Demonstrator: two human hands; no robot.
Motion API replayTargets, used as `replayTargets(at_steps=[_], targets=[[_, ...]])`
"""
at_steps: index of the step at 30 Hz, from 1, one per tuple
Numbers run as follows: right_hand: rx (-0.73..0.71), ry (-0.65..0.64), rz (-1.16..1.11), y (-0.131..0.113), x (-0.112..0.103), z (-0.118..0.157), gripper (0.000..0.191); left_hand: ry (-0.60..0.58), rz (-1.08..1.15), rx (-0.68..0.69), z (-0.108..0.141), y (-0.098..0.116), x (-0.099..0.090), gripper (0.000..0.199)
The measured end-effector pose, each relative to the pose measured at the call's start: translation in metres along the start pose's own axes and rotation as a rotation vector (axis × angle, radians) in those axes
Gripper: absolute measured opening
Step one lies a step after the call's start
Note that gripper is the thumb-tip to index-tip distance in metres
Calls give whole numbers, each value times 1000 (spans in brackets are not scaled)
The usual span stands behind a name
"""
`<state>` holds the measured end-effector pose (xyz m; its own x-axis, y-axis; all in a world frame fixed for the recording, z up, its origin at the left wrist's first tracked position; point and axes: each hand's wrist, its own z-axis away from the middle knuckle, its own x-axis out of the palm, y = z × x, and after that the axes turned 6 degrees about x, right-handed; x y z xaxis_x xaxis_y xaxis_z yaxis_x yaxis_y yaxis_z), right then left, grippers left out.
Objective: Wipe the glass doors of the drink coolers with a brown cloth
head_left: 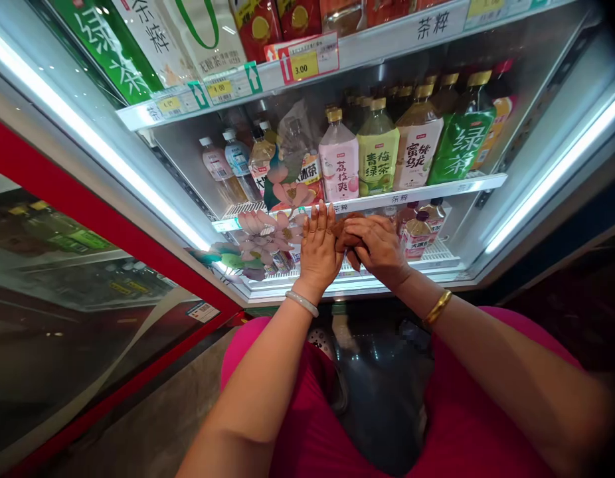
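My left hand lies flat with its fingers stretched out, over floral decals in front of the cooler's middle shelf. Close on its right, my right hand has its fingers curled round a crumpled brown cloth. Part of the cloth is hidden under the fingers, and it reaches over to the left hand's edge. Just above the hands stand a pink-labelled bottle and a yellow-green bottle on the shelf. A white bangle is on the left wrist, a gold one on the right.
Large bottles stand on the upper shelf, and small pink-labelled bottles on the lowest. Bright light strips run down both sides. A red-framed glass door stands at the left. Below are knees in pink cloth and a dark floor.
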<state>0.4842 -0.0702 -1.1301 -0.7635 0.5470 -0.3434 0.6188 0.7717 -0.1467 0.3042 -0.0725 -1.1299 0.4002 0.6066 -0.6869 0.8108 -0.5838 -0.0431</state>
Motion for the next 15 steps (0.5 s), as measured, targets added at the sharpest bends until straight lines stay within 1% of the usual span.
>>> replayTargets(at_steps=[4, 7, 9, 11, 15], targets=[[183, 40, -27, -13, 5, -4, 48, -20, -13, -61, 8, 11, 0, 80], [254, 17, -47, -26, 10, -12, 49, -46, -38, -52, 13, 8, -7, 77], [237, -17, -53, -34, 14, -20, 48, -59, -52, -36, 16, 0, -14, 74], [188, -45, -50, -40, 18, -29, 47, -69, -68, -11, 18, -12, -24, 68], [109, -101, 9, -47, 33, -45, 43, -81, -102, 79, 20, -40, -47, 67]])
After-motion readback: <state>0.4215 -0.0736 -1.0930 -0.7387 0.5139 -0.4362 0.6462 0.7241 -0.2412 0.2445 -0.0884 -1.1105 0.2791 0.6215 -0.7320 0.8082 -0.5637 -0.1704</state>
